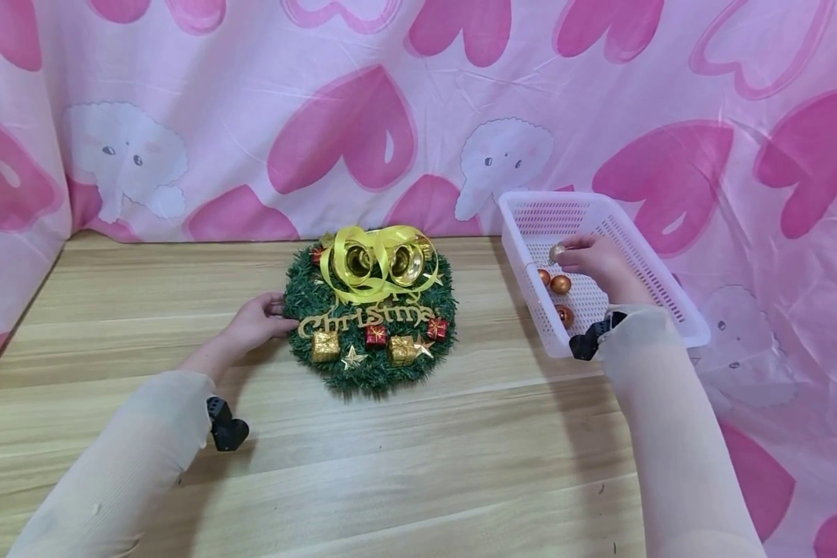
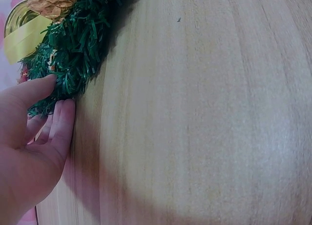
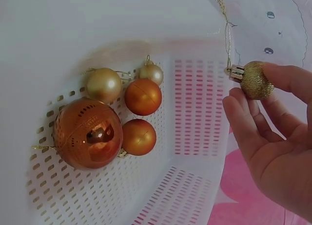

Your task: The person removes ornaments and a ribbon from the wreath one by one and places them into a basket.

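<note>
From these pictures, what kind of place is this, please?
Probably a makeshift craft table for Christmas decorating: a pale wooden tabletop walled by a pink heart-print cloth backdrop, a green tinsel Christmas wreath, and a white perforated plastic basket of orange and gold baubles.

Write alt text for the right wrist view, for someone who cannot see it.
A right hand pinches a small glittery gold bauble by its fingertips above a white perforated plastic basket. Inside lie a large shiny copper ball, two smaller orange balls and two small gold ones.
</note>
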Demonstrator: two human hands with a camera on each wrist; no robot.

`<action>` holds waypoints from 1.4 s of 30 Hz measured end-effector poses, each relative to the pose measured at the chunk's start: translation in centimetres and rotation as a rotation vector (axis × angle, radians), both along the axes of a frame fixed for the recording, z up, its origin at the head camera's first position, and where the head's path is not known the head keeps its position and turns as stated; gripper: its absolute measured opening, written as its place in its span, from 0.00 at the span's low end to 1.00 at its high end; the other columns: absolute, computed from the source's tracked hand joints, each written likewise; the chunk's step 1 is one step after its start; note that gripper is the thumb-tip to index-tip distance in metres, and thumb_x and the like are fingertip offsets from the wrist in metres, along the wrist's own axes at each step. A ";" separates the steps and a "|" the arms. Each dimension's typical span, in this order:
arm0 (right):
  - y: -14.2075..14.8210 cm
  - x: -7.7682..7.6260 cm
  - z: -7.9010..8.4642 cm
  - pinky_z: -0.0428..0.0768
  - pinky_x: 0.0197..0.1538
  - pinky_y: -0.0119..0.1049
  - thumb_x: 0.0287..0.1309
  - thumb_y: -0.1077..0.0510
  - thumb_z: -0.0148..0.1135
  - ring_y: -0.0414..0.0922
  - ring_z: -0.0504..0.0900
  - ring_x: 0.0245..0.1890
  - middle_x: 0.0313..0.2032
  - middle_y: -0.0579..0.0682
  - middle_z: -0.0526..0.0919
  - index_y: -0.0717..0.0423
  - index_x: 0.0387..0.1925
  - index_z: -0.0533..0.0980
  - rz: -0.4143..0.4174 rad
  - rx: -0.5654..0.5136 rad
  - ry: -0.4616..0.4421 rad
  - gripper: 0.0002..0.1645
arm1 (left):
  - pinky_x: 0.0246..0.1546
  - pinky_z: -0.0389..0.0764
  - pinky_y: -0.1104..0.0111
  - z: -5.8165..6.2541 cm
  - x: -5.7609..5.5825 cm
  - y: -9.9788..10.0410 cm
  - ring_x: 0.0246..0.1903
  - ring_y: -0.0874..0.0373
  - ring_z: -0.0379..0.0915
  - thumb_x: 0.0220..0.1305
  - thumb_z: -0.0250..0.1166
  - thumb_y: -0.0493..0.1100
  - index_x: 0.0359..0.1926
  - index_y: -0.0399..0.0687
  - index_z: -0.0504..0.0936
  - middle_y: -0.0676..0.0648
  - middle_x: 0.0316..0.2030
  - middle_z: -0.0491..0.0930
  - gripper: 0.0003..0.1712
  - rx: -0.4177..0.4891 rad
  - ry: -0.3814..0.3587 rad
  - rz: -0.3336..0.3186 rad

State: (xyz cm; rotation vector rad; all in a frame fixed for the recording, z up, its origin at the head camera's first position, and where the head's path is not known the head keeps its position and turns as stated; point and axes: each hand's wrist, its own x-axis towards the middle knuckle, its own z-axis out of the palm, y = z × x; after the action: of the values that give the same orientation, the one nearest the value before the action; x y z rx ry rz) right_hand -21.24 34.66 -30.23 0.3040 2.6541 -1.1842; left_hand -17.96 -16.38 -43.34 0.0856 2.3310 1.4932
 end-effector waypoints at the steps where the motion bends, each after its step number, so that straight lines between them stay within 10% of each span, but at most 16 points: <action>1: -0.1 -0.1 0.0 0.64 0.67 0.54 0.60 0.53 0.59 0.56 0.72 0.55 0.46 0.46 0.74 0.62 0.57 0.66 -0.003 -0.004 -0.009 0.28 | 0.45 0.82 0.74 0.0 0.0 -0.1 0.57 0.36 0.64 0.60 0.61 0.36 0.68 0.23 0.45 0.23 0.61 0.58 0.44 0.000 0.001 0.001; 10: -0.6 -1.2 -0.1 0.80 0.54 0.38 0.62 0.55 0.56 0.28 0.78 0.28 0.45 0.53 0.79 0.68 0.60 0.65 0.016 0.068 -0.050 0.29 | 0.50 0.81 0.69 0.2 0.0 -0.4 0.59 0.35 0.62 0.60 0.61 0.36 0.68 0.25 0.46 0.25 0.62 0.58 0.44 -0.025 -0.006 0.014; 19: -2.9 -2.0 1.4 0.69 0.66 0.50 0.64 0.48 0.54 0.58 0.72 0.59 0.63 0.62 0.67 0.63 0.65 0.61 0.099 0.046 -0.029 0.34 | 0.49 0.81 0.69 0.4 0.1 -0.8 0.58 0.36 0.63 0.60 0.61 0.36 0.68 0.25 0.46 0.25 0.62 0.58 0.44 -0.021 0.001 0.020; 28: -8.6 -3.5 2.5 0.64 0.69 0.51 0.59 0.39 0.56 0.55 0.71 0.60 0.64 0.57 0.67 0.56 0.66 0.60 0.164 -0.017 -0.022 0.41 | 0.52 0.80 0.66 0.1 0.2 -1.0 0.58 0.36 0.63 0.59 0.62 0.37 0.68 0.25 0.47 0.26 0.61 0.59 0.44 -0.029 0.000 0.028; 42: -16.6 -6.3 -1.2 0.71 0.65 0.42 0.54 0.47 0.65 0.54 0.75 0.55 0.59 0.59 0.70 0.62 0.66 0.58 0.188 -0.257 0.080 0.44 | 0.49 0.81 0.69 -0.3 0.0 0.0 0.56 0.37 0.66 0.60 0.61 0.36 0.68 0.24 0.46 0.24 0.62 0.58 0.43 0.037 -0.014 0.019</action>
State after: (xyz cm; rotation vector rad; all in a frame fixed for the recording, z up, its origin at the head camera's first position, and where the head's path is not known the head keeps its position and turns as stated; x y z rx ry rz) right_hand -27.57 18.07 -31.45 -0.0369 2.4890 -1.4781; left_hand -17.95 -16.42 -43.66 0.0625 2.2997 1.5407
